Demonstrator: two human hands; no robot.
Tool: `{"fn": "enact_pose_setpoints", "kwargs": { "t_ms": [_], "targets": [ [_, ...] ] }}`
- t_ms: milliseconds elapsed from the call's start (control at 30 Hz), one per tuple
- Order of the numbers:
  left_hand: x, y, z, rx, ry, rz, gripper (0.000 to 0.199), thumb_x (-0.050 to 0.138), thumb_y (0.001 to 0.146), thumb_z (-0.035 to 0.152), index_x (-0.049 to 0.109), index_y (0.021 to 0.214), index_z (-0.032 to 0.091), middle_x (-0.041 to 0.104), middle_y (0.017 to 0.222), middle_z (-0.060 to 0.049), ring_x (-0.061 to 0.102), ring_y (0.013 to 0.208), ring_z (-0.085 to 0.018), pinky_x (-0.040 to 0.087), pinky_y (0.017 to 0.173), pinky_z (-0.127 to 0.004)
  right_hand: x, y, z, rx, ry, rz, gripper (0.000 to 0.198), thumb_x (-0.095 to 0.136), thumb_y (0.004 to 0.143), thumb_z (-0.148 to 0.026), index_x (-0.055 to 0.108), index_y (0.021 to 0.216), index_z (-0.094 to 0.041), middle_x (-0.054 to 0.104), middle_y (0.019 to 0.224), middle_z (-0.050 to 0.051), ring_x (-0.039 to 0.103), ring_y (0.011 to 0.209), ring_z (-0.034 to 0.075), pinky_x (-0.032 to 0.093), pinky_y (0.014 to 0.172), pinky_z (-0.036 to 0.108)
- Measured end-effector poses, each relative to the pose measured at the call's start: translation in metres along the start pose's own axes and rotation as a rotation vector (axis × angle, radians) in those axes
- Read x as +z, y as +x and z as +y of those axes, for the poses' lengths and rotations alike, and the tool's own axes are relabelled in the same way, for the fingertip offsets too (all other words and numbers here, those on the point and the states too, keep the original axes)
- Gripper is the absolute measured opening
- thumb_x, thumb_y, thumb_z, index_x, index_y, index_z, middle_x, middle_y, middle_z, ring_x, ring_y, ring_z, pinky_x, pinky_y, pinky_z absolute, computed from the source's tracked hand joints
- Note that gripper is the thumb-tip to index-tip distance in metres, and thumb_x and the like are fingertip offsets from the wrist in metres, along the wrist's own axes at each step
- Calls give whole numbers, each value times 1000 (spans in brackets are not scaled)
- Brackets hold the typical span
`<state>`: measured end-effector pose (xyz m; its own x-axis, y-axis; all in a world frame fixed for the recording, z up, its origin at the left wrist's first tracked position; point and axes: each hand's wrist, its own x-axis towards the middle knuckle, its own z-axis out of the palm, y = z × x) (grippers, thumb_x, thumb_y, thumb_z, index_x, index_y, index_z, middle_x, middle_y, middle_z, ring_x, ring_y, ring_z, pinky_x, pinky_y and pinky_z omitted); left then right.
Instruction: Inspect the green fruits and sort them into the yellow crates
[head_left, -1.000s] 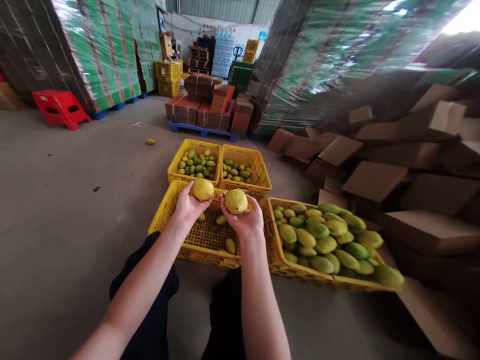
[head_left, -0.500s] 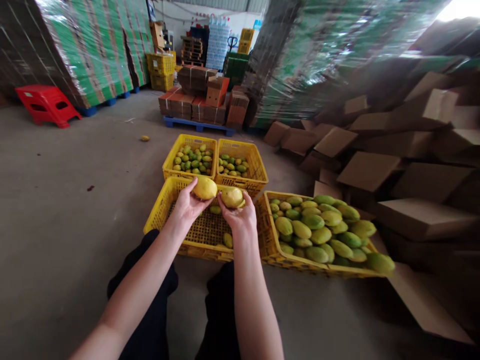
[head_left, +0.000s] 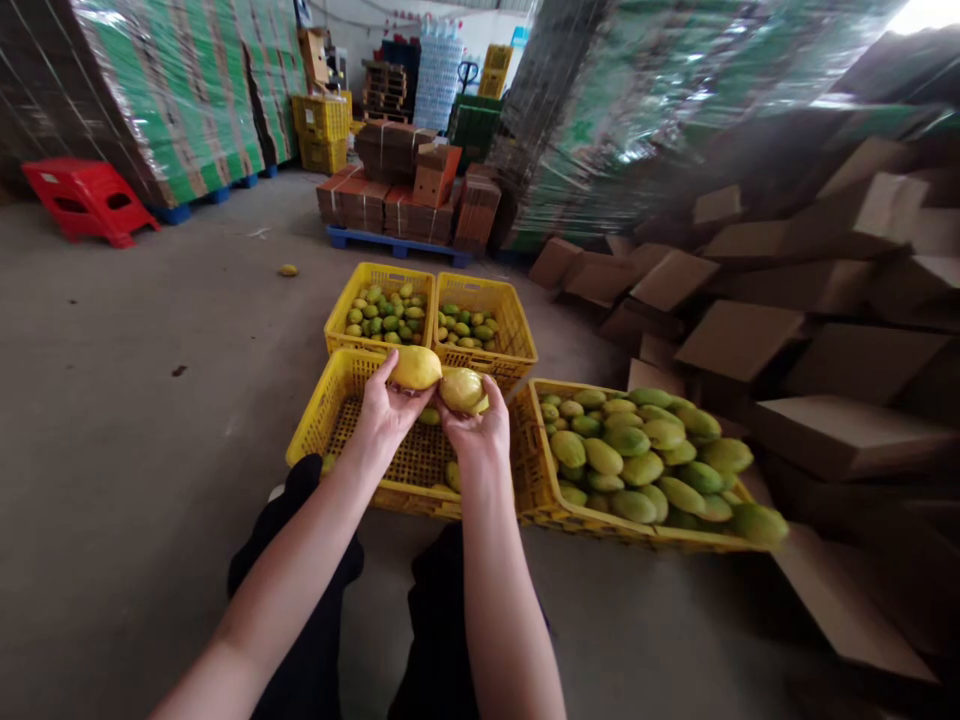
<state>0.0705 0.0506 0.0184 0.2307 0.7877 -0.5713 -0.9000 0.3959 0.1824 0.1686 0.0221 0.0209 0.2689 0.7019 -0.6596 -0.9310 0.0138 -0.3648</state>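
Note:
A smooth yellow mango [head_left: 417,368] is in my left hand [head_left: 385,408], with the thumb on its near side and the fingers under it. My right hand [head_left: 478,425] grips a duller yellow-green mango [head_left: 462,388]; a second yellow shape shows at its lower edge, too hidden to make out. The two fruits are side by side, almost touching. Both hands are above a yellow plastic crate [head_left: 307,425] with a few mangoes on its slatted bottom. To the right, another yellow crate [head_left: 536,480] is heaped with green and yellow mangoes [head_left: 622,442].
Two more yellow crates [head_left: 341,305] with mangoes stand just beyond. A lone mango [head_left: 288,270] lies on the floor, and a red stool [head_left: 90,200] is at far left. Cardboard boxes [head_left: 739,340] are piled on the right. Behind is a blue pallet [head_left: 397,245] of flattened cartons.
My left hand has shifted slightly right with its mango, bringing it nearer the other fruit. My right hand keeps its grip, its mango slightly turned. The camera view has moved a little.

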Motion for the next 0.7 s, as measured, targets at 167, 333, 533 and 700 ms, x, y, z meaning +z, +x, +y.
{"fn": "enact_pose_setpoints", "kwargs": {
  "t_ms": [167,333,533,700],
  "targets": [
    [2,-2,-2,4,-9,18,22,63,91,23,60,112,17,68,91,-7,69,83,-19,61,86,-38,0,1,-1,1,2,11,10,56,92,-29,59,98,-22,72,87,1,72,75,13,65,76,30],
    [0,-1,-3,10,-18,-9,19,62,91,22,60,110,17,69,89,-7,70,82,-19,61,88,-38,-3,6,-1,6,16,-29,10,57,91,-29,59,97,-22,71,81,0,71,73,14,66,72,30],
    [-2,-1,-5,29,-31,-18,21,62,91,20,60,111,16,69,89,-7,69,82,-19,60,90,-38,-7,15,1,-27,5,-40,10,59,87,-30,60,94,-23,72,85,2,72,74,16,67,70,33],
    [-3,0,-6,44,-31,-57,18,62,91,20,61,109,15,69,87,-7,69,81,-19,58,94,-39,-8,17,2,-33,18,-42,6,61,85,-29,60,89,-24,72,83,1,73,75,16,67,73,34]
  ]
}}
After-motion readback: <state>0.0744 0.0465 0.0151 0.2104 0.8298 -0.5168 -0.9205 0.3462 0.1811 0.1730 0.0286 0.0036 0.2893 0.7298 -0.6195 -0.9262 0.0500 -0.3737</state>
